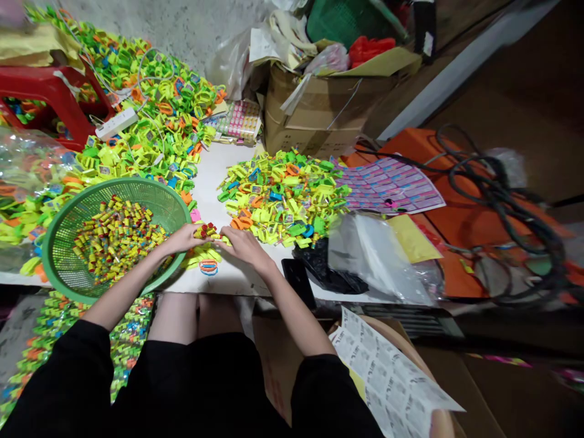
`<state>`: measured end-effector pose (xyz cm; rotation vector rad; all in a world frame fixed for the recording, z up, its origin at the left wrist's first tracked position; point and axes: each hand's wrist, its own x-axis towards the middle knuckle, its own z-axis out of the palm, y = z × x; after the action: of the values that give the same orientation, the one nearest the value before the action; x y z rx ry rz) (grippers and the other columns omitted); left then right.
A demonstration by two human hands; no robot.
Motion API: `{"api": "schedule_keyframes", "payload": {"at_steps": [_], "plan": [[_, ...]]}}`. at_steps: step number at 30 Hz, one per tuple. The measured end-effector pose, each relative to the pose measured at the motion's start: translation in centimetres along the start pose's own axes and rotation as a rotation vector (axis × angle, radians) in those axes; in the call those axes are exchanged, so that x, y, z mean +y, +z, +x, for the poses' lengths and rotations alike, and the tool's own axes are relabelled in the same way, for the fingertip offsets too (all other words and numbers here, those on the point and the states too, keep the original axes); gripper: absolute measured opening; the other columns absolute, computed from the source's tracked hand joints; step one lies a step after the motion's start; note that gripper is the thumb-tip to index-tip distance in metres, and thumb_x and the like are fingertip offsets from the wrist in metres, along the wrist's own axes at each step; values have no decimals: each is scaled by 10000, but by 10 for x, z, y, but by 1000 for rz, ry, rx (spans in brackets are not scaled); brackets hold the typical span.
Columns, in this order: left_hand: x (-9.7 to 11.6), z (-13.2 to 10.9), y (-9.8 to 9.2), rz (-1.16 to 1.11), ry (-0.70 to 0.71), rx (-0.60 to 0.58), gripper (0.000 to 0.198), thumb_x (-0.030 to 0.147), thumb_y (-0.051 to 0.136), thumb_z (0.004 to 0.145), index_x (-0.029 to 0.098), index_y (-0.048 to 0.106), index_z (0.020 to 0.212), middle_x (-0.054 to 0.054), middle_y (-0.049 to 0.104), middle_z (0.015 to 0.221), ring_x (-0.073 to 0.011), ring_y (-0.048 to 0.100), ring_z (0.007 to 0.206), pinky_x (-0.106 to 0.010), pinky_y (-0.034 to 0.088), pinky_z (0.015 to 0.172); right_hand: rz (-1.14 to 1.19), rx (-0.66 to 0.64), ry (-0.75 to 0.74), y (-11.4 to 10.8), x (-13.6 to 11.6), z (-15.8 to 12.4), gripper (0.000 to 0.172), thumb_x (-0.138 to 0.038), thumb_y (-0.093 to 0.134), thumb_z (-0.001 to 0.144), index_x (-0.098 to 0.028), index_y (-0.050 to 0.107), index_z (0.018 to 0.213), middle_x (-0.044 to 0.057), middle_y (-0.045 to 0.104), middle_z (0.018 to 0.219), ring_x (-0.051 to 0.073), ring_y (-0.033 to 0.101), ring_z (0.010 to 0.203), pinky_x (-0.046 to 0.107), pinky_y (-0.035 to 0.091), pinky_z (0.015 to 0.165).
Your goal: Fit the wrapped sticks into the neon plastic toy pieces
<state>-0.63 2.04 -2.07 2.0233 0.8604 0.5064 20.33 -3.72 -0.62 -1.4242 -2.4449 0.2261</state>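
White table bears green basket, plastic heap, phone

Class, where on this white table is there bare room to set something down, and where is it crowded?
Bare: the strip between the left band pile and the centre pile, and the edge between the green basket and black phone. Crowded: right of the phone.

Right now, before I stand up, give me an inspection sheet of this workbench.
Surface: white tabletop, mostly covered.
Job's things: cluster of yellow-and-red pieces between both hands; green basket beside it holds many more.
Clutter: neon plastic bands in heaps; sticker sheets; clear bags; black phone at the table edge.
Hands: left hand grips the cluster; right hand touches it with its fingertips.
Cables: white power strip on the left heap; black cables coiled at right.
Surroundings: cardboard box and red stool at the back.
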Motion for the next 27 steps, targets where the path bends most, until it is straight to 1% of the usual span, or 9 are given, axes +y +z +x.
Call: {"api": "schedule_keyframes", "payload": {"at_steps": [5,9,14,16,19,21,23,26,27], "plan": [[-1,2,-1,63,35,-121,324,451,583,773,129,606,801,16,581,692,-131,507,662,-199,382,611,142,1,-48,4,2,-4,243,-394,463,949,-190,591,917,43,635,871,165,564,743,237,302,612],[0,3,3,126,1,-35,334,457,572,787,127,627,786,22,573,653,-123,498,624,-195,358,579,310,-75,87,1,12,-6,258,-424,503,915,-182,583,872,19,612,793,150,537,702,224,323,611],[4,2,8,98,-18,54,321,435,585,783,138,664,875,-7,661,774,-151,573,710,-211,399,640,478,-591,272,-28,53,-16,279,-413,683,760,-174,631,894,5,619,770,138,536,612,232,394,565],[5,1,9,125,-41,81,320,435,578,788,139,664,876,-11,664,764,-155,581,706,-216,398,635,420,-445,400,-44,70,-22,320,-417,647,788,-185,639,1008,55,644,923,180,586,709,283,459,632],[6,1,11,170,-52,105,335,460,564,797,139,651,838,-5,644,712,-148,568,660,-218,386,612,261,195,584,-55,82,-28,441,-444,464,907,-233,500,1292,121,541,1251,262,565,1049,412,459,896],[7,1,11,159,-37,119,352,482,567,798,143,641,856,-7,654,738,-151,578,679,-222,397,635,190,468,573,-41,79,-31,520,-439,432,924,-247,370,1403,135,408,1398,287,435,1251,472,369,1032],[7,1,12,131,-24,143,377,506,573,798,151,629,911,-14,674,800,-160,599,726,-228,413,676,200,469,424,-11,66,-34,506,-394,455,923,-236,388,1399,144,367,1429,290,371,1312,489,338,1068],[6,0,12,98,-9,163,417,533,575,800,164,607,992,-21,689,881,-164,613,779,-228,424,714,287,72,34,46,42,-40,326,-279,471,922,-223,592,1219,128,496,1326,252,491,1206,432,416,1016],[5,0,12,99,-9,164,420,537,575,800,166,604,995,-19,688,880,-161,611,775,-227,424,712,277,12,-34,62,35,-42,295,-236,488,909,-216,628,1167,128,514,1308,250,492,1203,428,417,1015]]}}
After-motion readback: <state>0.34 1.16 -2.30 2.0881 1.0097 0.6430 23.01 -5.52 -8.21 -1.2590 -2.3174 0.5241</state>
